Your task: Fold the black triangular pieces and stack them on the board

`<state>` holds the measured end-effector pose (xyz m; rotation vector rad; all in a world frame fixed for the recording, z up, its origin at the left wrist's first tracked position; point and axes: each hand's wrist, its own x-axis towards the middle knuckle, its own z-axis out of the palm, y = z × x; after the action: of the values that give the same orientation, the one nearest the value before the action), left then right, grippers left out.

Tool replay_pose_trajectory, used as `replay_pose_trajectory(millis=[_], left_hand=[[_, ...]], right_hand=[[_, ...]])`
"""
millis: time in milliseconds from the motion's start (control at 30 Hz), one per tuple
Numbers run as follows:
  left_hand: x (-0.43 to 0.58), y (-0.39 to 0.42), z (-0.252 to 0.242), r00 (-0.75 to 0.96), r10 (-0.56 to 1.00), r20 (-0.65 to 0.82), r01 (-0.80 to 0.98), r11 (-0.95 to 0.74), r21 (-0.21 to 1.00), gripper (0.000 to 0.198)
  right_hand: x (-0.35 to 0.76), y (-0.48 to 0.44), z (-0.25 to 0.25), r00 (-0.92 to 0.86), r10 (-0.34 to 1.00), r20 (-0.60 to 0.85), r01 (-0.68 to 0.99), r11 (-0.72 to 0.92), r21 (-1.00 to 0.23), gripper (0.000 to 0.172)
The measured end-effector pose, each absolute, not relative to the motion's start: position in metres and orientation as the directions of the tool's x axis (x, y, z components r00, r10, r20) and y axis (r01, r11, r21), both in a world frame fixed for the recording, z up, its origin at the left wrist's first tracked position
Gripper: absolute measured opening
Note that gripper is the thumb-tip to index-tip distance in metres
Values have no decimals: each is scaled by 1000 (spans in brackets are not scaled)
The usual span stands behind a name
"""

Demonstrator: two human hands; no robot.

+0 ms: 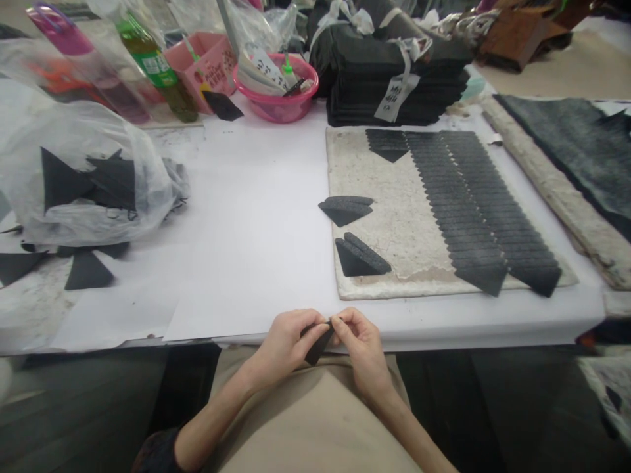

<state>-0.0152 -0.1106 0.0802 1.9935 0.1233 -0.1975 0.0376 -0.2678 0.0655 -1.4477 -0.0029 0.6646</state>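
Note:
Both hands pinch one small black fabric piece [319,346] just in front of the table edge, over my lap. My left hand [292,338] has its thumb and fingers closed on the piece's upper left part. The fingertips of my right hand [362,345] are closed on its top corner, close against the left thumb. Beyond them on a pale board [389,256] lie two loose folded black pieces, one nearer [359,256] and one farther [346,210]. To their right, overlapping rows of pointed black pieces [453,203] run down the board.
A clear plastic bag [158,190] with black pieces stands at left, more pieces [89,269] beside it. At the back are a green bottle [155,66], a pink basin [283,108] and a tied stack of black material [355,85]. A second board [552,177] lies at right.

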Motion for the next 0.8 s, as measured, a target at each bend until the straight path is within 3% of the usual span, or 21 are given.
replay_pose_trajectory(millis=[300,800], left_hand=[[-18,-110,87,967,3,-255,239,-366,900,30],[-42,-77,91,927,53,-371,362,-387,848,34]], right_hand=[[44,-266,71,806,462,-370,-411,-12,-911,24],[62,-283,66,828,329,-453,-498,62,-865,31]])
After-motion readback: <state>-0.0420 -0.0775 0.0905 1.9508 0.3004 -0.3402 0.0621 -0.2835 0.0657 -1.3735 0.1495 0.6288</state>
